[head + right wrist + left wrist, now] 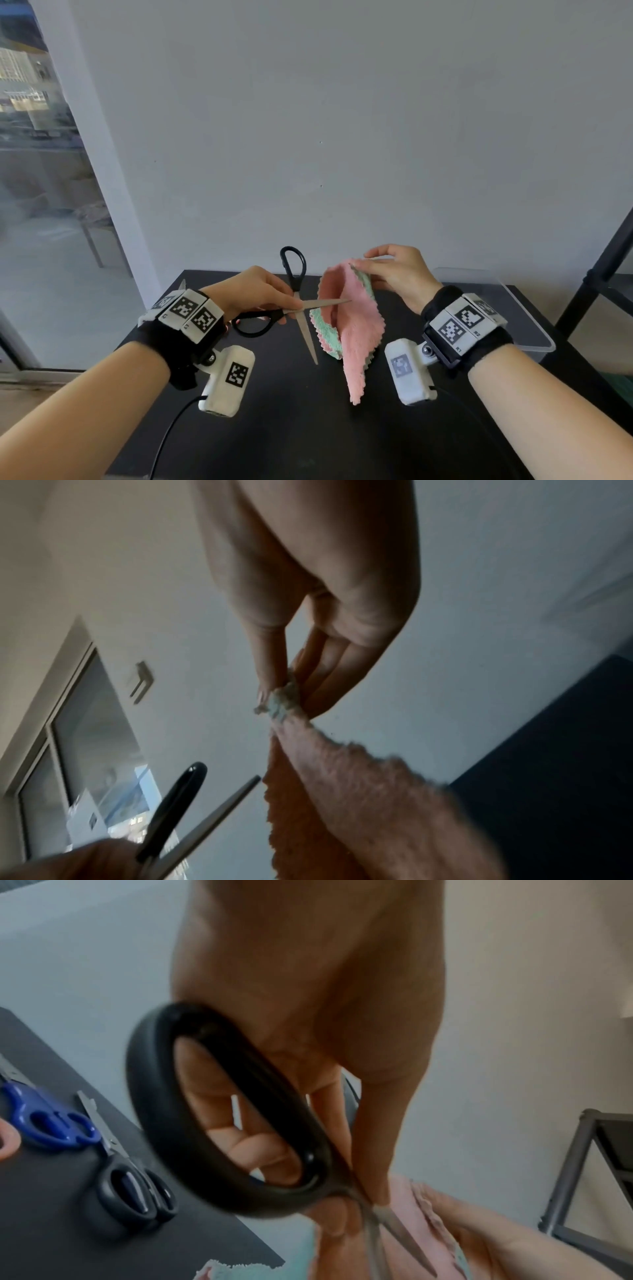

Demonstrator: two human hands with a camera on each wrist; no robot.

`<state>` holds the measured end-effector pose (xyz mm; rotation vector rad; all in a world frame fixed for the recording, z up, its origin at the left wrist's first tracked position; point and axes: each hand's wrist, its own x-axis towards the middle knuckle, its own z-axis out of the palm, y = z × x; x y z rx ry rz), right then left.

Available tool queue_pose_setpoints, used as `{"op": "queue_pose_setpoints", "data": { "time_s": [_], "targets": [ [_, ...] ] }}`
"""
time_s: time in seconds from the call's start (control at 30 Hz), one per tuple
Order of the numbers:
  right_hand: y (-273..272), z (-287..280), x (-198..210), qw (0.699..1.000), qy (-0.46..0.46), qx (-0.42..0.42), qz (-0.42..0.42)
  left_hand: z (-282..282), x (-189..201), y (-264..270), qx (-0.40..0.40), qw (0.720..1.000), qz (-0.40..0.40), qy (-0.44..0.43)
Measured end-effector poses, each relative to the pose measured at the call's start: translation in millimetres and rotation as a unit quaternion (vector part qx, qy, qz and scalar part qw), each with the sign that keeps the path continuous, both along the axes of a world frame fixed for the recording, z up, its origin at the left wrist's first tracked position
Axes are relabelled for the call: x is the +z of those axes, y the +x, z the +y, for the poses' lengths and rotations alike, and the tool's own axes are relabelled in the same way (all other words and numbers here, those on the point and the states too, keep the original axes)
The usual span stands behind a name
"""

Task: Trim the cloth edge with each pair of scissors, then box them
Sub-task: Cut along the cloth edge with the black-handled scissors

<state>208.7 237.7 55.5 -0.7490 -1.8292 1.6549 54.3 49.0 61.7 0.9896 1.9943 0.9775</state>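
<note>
Black-handled scissors (295,310) spread wide open mid-air, pink-and-green cloth (349,325) hanging right of them, blue scissors (44,1118), small black scissors (133,1188) far left on table

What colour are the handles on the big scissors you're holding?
Black. The big scissors in the left hand have black handles, clearest in the left wrist view.
</note>
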Motion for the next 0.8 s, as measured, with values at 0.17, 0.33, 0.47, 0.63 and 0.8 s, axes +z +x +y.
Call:
{"op": "queue_pose_setpoints", "data": {
  "time_s": [0.17,0.33,0.47,0.63,0.8],
  "targets": [
    [-7.5,-9.2,11.7,0.982,0.122,0.103,-0.096,6.9,0.2,4.6,-0.002,0.999,0.04,-0.008],
    [-11.2,-17.1,21.8,0.944,0.184,0.214,-0.174,10.3,2.7,6.9,-0.019,0.998,0.064,-0.023],
    [-19.0,-28.0,23.8,0.919,0.214,0.252,-0.214,14.1,3.4,9.2,-0.043,0.995,0.083,-0.034],
    [-25.7,-32.5,22.1,0.908,0.221,0.263,-0.238,16.0,-1.6,8.9,-0.025,0.995,0.093,-0.022],
    [-21.3,-31.6,20.9,0.908,0.202,0.28,-0.238,13.6,-8.2,6.8,-0.012,0.996,0.088,0.0]
  ]
}}
